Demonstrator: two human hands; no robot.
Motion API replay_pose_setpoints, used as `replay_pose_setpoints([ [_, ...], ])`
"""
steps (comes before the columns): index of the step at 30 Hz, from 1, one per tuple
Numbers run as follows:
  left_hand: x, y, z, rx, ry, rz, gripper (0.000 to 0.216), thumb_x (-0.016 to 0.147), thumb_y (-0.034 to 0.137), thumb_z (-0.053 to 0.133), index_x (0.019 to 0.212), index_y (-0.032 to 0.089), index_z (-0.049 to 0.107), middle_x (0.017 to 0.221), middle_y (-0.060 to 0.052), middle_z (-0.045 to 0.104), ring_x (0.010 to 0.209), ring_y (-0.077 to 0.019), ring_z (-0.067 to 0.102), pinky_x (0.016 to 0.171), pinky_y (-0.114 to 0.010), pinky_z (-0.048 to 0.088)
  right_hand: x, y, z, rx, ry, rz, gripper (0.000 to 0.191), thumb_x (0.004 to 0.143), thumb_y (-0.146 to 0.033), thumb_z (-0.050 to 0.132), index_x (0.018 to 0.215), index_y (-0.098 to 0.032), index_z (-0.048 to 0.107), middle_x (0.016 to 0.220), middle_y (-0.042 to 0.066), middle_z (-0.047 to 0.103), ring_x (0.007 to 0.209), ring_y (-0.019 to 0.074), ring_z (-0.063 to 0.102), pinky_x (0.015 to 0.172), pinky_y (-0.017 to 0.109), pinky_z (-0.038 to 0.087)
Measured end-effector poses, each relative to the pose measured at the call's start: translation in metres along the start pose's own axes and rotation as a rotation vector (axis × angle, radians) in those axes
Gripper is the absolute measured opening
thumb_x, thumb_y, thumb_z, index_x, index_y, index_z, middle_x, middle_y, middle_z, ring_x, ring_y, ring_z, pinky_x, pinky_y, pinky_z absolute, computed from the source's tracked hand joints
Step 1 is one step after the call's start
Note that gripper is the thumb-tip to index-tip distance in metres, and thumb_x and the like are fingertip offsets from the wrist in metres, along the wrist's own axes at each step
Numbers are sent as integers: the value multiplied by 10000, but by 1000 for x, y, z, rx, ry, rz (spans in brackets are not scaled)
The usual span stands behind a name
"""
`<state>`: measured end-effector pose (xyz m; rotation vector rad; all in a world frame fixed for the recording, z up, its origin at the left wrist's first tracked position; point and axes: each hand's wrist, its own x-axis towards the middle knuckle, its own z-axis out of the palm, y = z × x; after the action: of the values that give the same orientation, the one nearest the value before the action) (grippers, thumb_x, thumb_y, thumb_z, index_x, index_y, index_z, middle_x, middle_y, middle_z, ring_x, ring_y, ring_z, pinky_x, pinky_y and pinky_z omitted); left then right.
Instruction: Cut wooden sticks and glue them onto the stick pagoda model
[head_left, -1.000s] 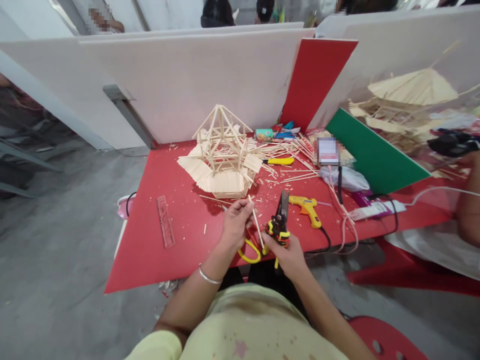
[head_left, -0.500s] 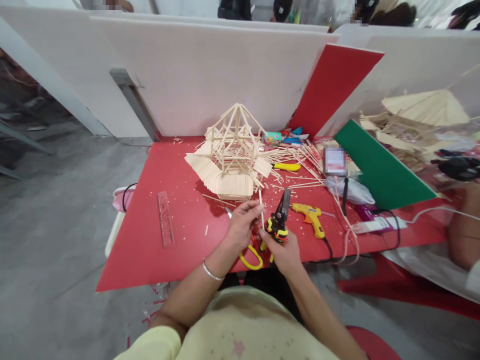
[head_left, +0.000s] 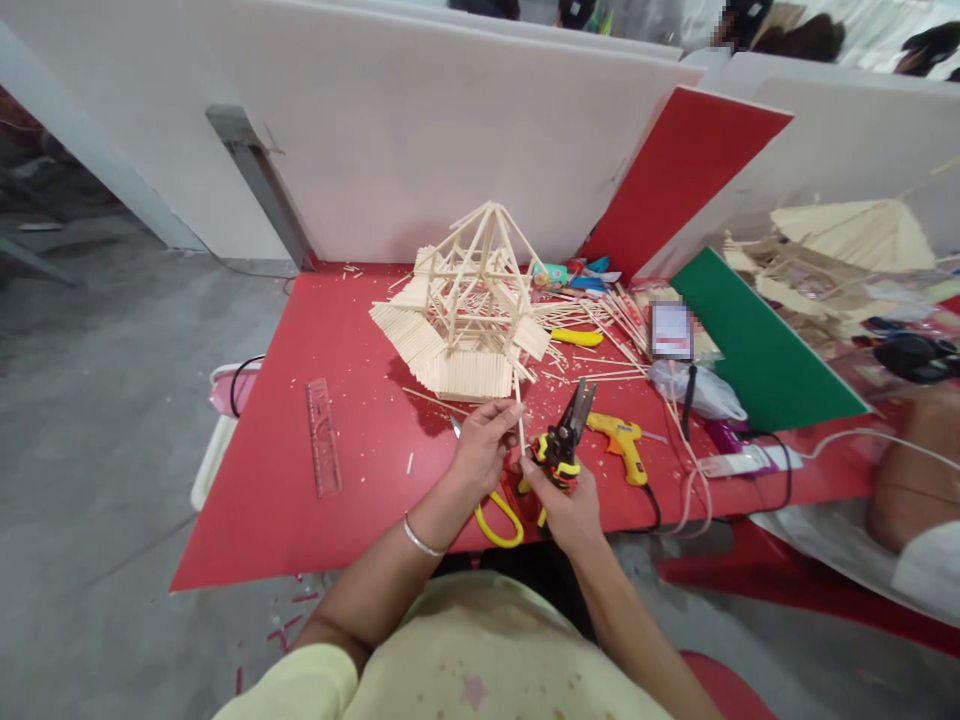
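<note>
Between finger and thumb, my left hand (head_left: 486, 445) pinches a thin wooden stick (head_left: 521, 425) held nearly upright. My right hand (head_left: 564, 500) is closed around black, yellow and red wire-stripper pliers (head_left: 564, 440), whose jaws point up and stand slightly apart. The right thumb touches the lower end of the stick. Just beyond my hands stands a pavilion model (head_left: 480, 310) of wooden sticks, with an open frame roof and slatted lower eaves. Under my left hand lie scissors (head_left: 499, 522) with yellow handles, their blades partly covered.
A yellow glue gun (head_left: 621, 445) lies right of the pliers, its cord running over the front edge. A clear ruler (head_left: 323, 437) is at left. Loose sticks (head_left: 585, 315) and a yellow-handled cutter (head_left: 576, 338) lie behind. A green board (head_left: 765, 350) leans at right, near another person's arm (head_left: 915, 470).
The plier jaws have spread a little apart. My view has shifted slightly; both hands keep nearly the same place around the stick.
</note>
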<state>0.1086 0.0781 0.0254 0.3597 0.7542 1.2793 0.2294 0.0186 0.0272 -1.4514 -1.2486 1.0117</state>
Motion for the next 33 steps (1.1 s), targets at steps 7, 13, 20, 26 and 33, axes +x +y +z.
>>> replay_pose_setpoints([
  [7,2,1,0,-21,2,-21,280,652,298,863,814,136,701,681,9,632,547,-57,528,521,-192,387,2,2,-1,-8,-21,-11,293,800,-431,727,905,-161,686,812,40,717,728,179,643,712,304,531],
  [13,4,1,0,-35,20,-23,294,646,300,866,818,131,697,692,0,647,562,-71,552,543,-208,405,3,2,1,6,-36,-5,293,804,-436,725,907,-163,692,826,47,723,760,192,652,743,323,534],
  [20,4,2,1,-65,9,-48,302,631,292,873,806,129,688,680,6,639,544,-65,540,533,-202,407,4,1,1,-8,-33,-17,293,800,-446,724,888,-168,696,832,47,720,770,195,650,744,326,539],
  [26,6,0,0,-78,6,-51,307,630,306,869,797,129,681,667,7,638,548,-75,543,550,-215,415,4,-2,2,-26,-28,-12,301,793,-455,725,872,-167,689,796,38,699,749,186,628,730,324,535],
  [33,5,4,2,-75,10,-69,268,643,296,849,781,131,689,667,-1,645,543,-83,541,541,-226,404,4,-4,3,-2,-19,-9,294,783,-453,736,865,-174,693,817,34,713,757,186,639,751,325,539],
])
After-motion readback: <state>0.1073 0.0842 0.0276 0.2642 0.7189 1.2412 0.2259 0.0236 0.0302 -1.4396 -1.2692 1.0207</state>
